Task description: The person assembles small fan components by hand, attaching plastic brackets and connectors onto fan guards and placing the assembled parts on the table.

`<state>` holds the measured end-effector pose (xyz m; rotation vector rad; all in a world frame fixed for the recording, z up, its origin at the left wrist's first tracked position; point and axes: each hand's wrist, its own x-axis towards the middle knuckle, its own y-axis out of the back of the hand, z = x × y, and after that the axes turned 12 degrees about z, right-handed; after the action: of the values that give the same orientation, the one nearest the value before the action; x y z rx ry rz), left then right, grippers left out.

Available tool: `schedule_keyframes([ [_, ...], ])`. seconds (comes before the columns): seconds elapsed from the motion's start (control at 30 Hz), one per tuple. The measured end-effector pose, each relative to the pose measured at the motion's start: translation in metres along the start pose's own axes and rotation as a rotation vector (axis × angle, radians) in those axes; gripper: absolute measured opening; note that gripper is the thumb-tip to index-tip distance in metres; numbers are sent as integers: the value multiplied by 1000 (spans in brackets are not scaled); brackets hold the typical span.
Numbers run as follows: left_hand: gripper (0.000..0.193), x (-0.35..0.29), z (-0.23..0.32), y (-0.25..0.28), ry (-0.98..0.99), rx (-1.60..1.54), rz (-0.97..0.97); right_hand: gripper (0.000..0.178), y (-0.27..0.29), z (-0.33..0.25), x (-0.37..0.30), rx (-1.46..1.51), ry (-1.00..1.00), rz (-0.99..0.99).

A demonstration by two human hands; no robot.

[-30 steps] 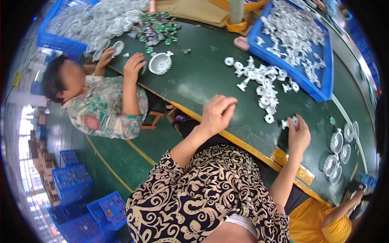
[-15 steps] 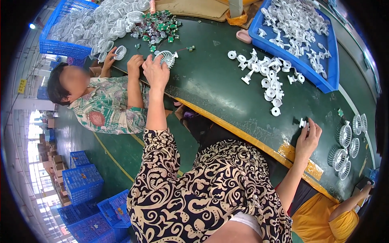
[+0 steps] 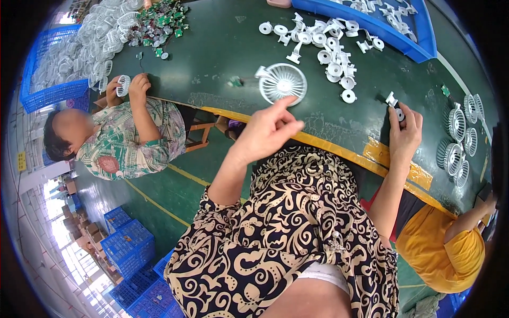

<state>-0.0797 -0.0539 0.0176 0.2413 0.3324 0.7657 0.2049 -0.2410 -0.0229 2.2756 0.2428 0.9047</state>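
A round white slotted fan cage [image 3: 283,85] with a side stem sits before me at mid-table. My left hand [image 3: 270,130] meets its near rim with an outstretched index fingertip; the thumb points away, apart from the cage. A small green circuit board [image 3: 235,81], blurred, lies left of the cage. Further right, my right hand [image 3: 405,130] is closed around a small white plastic fitting with a round end [image 3: 399,114], partly hidden by the fingers. Another white stemmed piece [image 3: 392,99] shows just beyond those fingertips; whether the two are joined I cannot tell.
Loose white fittings [image 3: 334,69] are heaped ahead, below a blue tray [image 3: 366,24]. Several clear fan cages [image 3: 455,124] stand at the right. A person [image 3: 114,130] works at the left beside piled cages [image 3: 87,47] and circuit boards [image 3: 159,24]; another in yellow [image 3: 445,249] sits right.
My left hand has come right and nearer, and the fan cage and green board have moved along with it. My right hand stays near the same spot with the white fitting. The view has shifted.
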Motion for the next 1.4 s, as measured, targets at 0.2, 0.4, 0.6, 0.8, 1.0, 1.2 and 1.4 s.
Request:
schedule_keyframes([
  [0.2,36,4,-4,-5,-230,-39,422,27,4,-5,-1,10,-46,-6],
  [0.4,27,20,-5,0,-492,663,500,28,6,-4,-3,10,-59,-5],
  [0.6,11,19,1,-7,-546,737,604,29,10,-4,-1,24,-55,-17],
  [0.8,6,12,4,-15,-546,608,520,32,14,-38,-7,168,13,-121],
  [1.0,6,8,3,-26,-609,496,468,29,0,-105,-32,424,271,-241],
  [1.2,6,7,5,-29,-736,537,560,31,-17,-109,-39,186,367,-229],
  [1.4,7,12,-6,-27,-638,525,495,30,-18,-104,-39,244,359,-251],
])
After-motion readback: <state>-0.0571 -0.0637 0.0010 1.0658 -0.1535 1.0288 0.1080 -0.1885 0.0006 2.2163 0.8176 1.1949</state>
